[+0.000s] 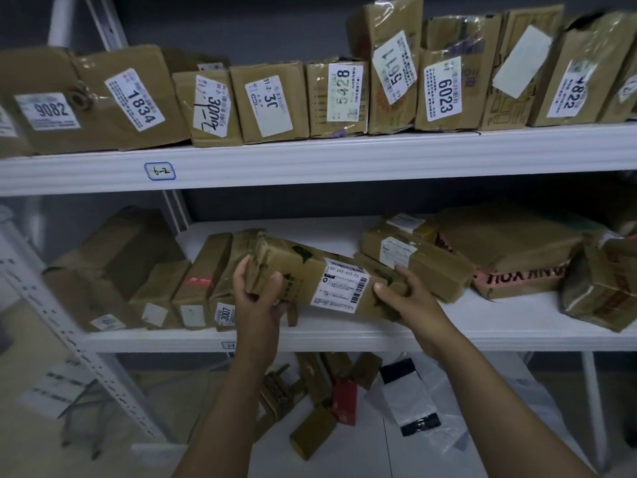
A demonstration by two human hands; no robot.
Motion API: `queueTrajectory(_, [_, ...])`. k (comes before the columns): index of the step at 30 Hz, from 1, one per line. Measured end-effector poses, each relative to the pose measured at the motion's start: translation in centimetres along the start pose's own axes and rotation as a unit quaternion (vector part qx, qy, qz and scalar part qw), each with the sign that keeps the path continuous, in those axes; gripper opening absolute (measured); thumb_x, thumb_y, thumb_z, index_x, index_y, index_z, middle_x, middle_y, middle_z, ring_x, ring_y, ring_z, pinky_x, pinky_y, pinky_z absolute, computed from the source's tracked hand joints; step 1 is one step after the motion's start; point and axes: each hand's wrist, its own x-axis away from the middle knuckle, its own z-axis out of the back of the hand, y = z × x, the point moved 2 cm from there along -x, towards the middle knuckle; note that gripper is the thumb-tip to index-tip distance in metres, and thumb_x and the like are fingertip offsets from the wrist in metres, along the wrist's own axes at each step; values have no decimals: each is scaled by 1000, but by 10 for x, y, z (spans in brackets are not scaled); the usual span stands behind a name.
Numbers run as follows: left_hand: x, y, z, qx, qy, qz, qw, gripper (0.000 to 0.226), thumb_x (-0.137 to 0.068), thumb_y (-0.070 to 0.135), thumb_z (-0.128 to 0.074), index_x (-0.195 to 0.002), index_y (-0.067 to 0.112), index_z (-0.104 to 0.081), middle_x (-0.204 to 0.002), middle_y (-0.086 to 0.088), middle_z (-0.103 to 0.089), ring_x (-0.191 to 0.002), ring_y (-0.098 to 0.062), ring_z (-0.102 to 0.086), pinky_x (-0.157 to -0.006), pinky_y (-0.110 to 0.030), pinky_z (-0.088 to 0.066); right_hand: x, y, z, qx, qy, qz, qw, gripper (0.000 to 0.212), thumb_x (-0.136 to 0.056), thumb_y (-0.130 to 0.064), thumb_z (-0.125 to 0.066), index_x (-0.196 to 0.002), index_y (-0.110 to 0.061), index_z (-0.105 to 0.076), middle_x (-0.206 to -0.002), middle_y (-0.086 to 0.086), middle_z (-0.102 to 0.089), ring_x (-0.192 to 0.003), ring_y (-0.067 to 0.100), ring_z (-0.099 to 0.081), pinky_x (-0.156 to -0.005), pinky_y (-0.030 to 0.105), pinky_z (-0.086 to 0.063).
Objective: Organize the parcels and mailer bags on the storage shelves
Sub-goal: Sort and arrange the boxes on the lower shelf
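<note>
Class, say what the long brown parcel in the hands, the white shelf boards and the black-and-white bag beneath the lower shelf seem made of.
Long brown parcel: cardboard, matt, creased and dented, with a paper label. White shelf boards: probably painted metal, smooth with a ribbed front edge. Black-and-white bag: thin plastic film, glossy and wrinkled.

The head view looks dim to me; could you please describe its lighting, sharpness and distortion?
Head view: dim light, with shadow under the upper shelf; the wide lens bows that shelf's edge. Also in the head view, the label on the held parcel reads sharply, the left upright is smeared, and tape on the top-right parcel glints faintly.
</note>
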Motion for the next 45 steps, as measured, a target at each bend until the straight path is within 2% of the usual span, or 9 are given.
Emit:
queueTrajectory(7, [-11, 8, -1, -21, -11, 11, 1000, 71, -88, 37, -63, -148, 33, -27, -139, -13, -50, -119, -28, -57, -91, -50, -53, 3, 1, 6, -25, -31, 2, 999, 82, -58, -46, -80, -133, -41, -46, -124, -8, -57, -113, 15, -60, -101, 38, -48])
queueTrajectory(14, [-15, -16, -32, -229, -92, 82, 966, 95, -89, 30, -66, -149, 47, 6, -129, 4, -61, -118, -19, -59, -97, -47, -50, 16, 7, 8, 13, -54, -55, 997, 32, -87, -41, -64, -114, -22, -61, -109, 4, -70, -96, 22, -69, -78, 34, -58])
queueTrajectory(19, [4, -43, -52, -316, -187, 153, 918, 54, -93, 27, -61, -121, 62, -31, -118, 10, -63, -105, -10, -62, -79, -28, -52, 13, 15, 2, 36, -85, -107, 990, 40, -89, -42, -62, -117, -15, -52, -103, 13, -71, -88, 30, -72, -84, 47, -57])
queueTrajectory(23, [3, -40, -50, -360, -183, 61, 913, 41, -96, 15, -56, -125, 43, -47, -126, 17, -58, -113, -2, -55, -82, -10, -47, 11, 12, -8, 142, -86, -92, 982, 44, -92, -53, -52, -129, -33, -42, -107, -4, -65, -94, 16, -66, -67, 29, -58])
queueTrajectory(25, [-1, -32, -42, -409, -156, -24, 899, 44, -94, 7, -57, -129, 33, -49, -121, 19, -52, -112, 1, -50, -81, -1, -40, 5, 14, -14, 170, -81, -82, 979, 45, -93, -57, -45, -132, -36, -41, -114, -2, -62, -98, 18, -64, -74, 35, -59])
queueTrajectory(29, [-24, -31, -12, -606, -102, -188, 766, 45, -89, 11, -63, -133, 11, -55, -132, -3, -57, -126, -20, -49, -108, -30, -35, -8, 17, -31, 188, -80, -83, 975, 45, -99, -50, -38, -133, -23, -45, -123, 7, -57, -103, 23, -60, -74, 46, -60])
queueTrajectory(34, [-39, -32, 22, -792, -112, -125, 587, 59, -91, 42, -57, -145, 25, -39, -155, 2, -30, -146, -24, -15, -115, -57, 3, -23, 18, -46, 333, -67, -31, 940, 56, -99, -54, -31, -144, -21, -33, -132, 12, -52, -111, 31, -56, -81, 49, -56])
queueTrajectory(40, [-51, -32, 47, -799, -135, -98, 577, 64, -88, 40, -63, -146, 31, -36, -156, 4, -28, -148, -29, -4, -115, -63, 6, -35, 28, -59, 427, -198, 64, 880, 85, -82, -53, -67, -151, -31, -20, -159, 0, -16, -144, 17, -22, -115, 32, -25])
queueTrajectory(45, [-57, -23, 51, -799, -136, -105, 576, 55, -88, 37, -63, -141, 35, -46, -153, 1, -34, -146, -37, -9, -112, -67, -3, -50, 28, -71, 504, -183, 118, 836, 90, -81, -34, -74, -152, -22, -20, -162, 2, 3, -147, 16, -12, -115, 24, -17])
